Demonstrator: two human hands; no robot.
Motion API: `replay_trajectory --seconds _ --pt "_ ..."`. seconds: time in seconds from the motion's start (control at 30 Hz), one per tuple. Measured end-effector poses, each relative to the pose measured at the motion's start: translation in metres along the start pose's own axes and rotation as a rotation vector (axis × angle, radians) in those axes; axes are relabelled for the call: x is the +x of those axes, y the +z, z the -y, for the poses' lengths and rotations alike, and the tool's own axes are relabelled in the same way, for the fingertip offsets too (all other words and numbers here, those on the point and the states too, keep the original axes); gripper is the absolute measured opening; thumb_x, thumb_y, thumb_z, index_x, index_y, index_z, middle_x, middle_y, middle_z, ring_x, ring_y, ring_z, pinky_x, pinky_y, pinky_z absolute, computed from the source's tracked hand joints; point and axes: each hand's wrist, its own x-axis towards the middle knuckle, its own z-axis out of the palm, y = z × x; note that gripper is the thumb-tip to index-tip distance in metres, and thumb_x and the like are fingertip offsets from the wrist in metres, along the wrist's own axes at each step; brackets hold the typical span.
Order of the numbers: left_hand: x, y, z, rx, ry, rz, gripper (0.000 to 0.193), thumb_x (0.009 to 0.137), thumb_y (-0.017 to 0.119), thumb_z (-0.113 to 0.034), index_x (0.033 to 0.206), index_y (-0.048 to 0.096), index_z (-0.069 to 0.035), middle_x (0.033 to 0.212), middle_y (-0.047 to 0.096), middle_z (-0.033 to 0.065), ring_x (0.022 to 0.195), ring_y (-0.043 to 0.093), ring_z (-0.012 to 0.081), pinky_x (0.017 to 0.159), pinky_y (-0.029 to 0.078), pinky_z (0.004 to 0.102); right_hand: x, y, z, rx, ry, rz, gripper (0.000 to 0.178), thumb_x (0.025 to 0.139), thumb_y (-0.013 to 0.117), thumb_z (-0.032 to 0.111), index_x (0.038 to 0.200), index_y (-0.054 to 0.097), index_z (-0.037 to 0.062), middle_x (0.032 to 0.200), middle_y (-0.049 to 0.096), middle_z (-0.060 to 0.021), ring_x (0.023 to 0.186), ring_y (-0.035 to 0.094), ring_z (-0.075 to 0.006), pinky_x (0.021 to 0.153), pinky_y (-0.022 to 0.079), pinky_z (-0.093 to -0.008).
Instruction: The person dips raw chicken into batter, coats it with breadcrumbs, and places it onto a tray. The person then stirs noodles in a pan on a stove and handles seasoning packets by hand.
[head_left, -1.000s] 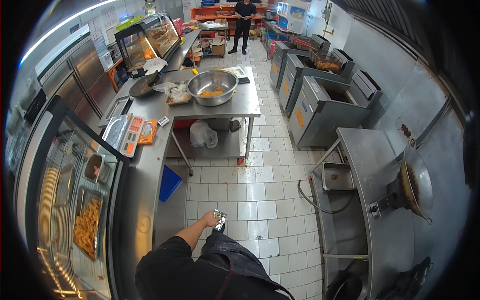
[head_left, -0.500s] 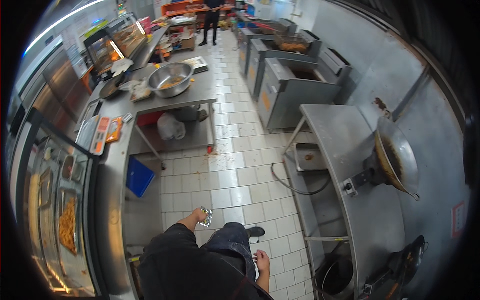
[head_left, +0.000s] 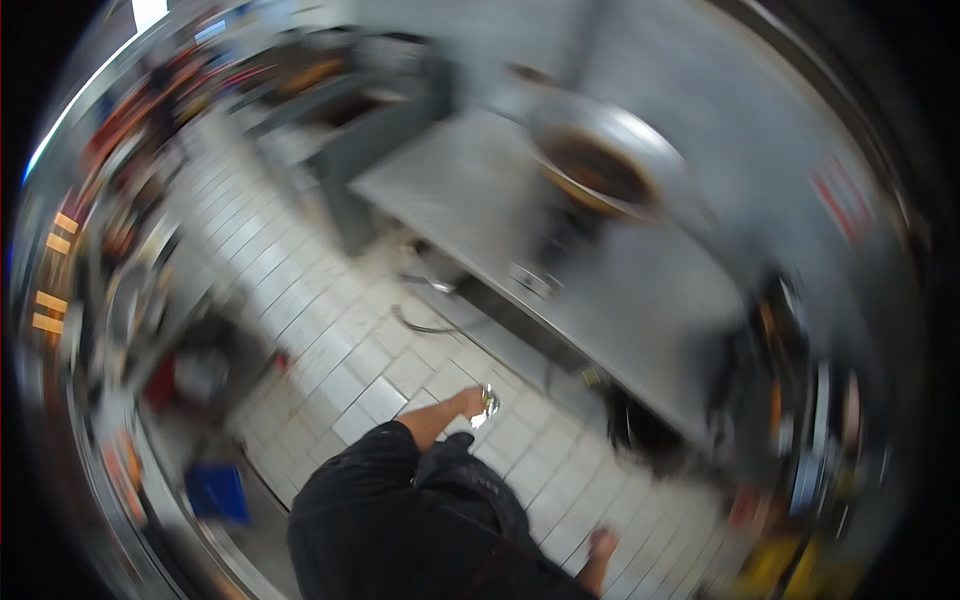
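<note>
My left hand (head_left: 463, 404) is closed on a small shiny silver foil packet (head_left: 488, 404), held out in front of my body above the tiled floor. Motion smears its details. Lower and to the right hangs my right hand (head_left: 603, 545), close to my side. Its fingers are too blurred to make out, and I see no object with it. Ahead and to the right of both hands stands a steel table (head_left: 480, 180) bearing a large wok (head_left: 600, 165).
A hose (head_left: 425, 322) lies by the table's lower shelf. Beyond stand grey fryers (head_left: 345, 165). A blue bin (head_left: 217, 493) and blurred counters are on the left. Something yellow (head_left: 785, 570) shows at the lower right. White tiled floor (head_left: 300, 290) runs between.
My view has swung to the right, bringing the wok table to the middle and the counters to the left edge. The foil packet stays in my left hand.
</note>
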Motion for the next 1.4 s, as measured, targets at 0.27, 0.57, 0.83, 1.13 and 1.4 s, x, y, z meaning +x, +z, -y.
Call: replay_trajectory --seconds 0.27,0.57,0.83,1.13,1.4 --pt "0.066 0.085 -0.320 -0.499 0.220 0.865 0.023 0.093 0.055 -0.014 0.111 0.051 -0.001 0.094 0.064 0.0066 0.084 0.059 0.0122 0.073 0.049 0.0279 -0.057 0.089 0.158 0.144 -0.056 0.240 0.032 0.097 0.046 0.032 0.109 0.058 0.0052 0.087 0.062 -0.0021 0.075 0.057 -0.0096 0.069 0.046 -0.0245" --pt "0.036 0.276 -0.524 -0.513 0.202 1.068 0.022 0.094 0.054 -0.019 0.109 0.058 -0.003 0.093 0.062 0.0000 0.085 0.055 0.0076 0.078 0.045 0.0257 -0.032 -0.138 0.178 -0.043 -0.164 -0.089 0.026 0.095 0.052 0.024 0.088 0.062 0.0007 0.068 0.053 0.0023 0.063 0.043 -0.0063 0.058 0.040 -0.0253" --pt "0.095 0.376 -0.665 -0.824 0.026 1.211 0.034 0.099 0.042 -0.032 0.121 0.040 -0.007 0.100 0.058 0.0084 0.090 0.059 0.0150 0.082 0.047 0.0301 0.042 -0.334 0.232 0.578 -0.226 -0.120 0.021 0.096 0.048 0.015 0.095 0.061 -0.0017 0.086 0.064 -0.0005 0.078 0.054 -0.0082 0.072 0.044 -0.0250" --pt "0.227 0.531 -0.792 -0.473 -0.038 1.158 0.027 0.095 0.050 -0.031 0.107 0.050 -0.008 0.092 0.059 0.0055 0.083 0.059 0.0137 0.074 0.047 0.0266 0.068 -0.457 -0.012 -0.421 0.238 -0.425 0.031 0.090 0.054 0.028 0.072 0.058 0.0032 0.064 0.057 -0.0179 0.055 0.051 -0.0259 0.055 0.041 -0.0393" --pt "0.293 0.682 -0.995 -0.069 0.646 1.391 0.025 0.090 0.060 -0.025 0.081 0.058 -0.001 0.071 0.061 0.0039 0.067 0.055 0.0105 0.063 0.044 0.0259 0.093 -0.549 0.061 0.015 0.416 -0.858 0.034 0.094 0.050 0.028 0.074 0.055 0.0010 0.059 0.053 -0.0054 0.055 0.048 -0.0139 0.054 0.040 -0.0304"
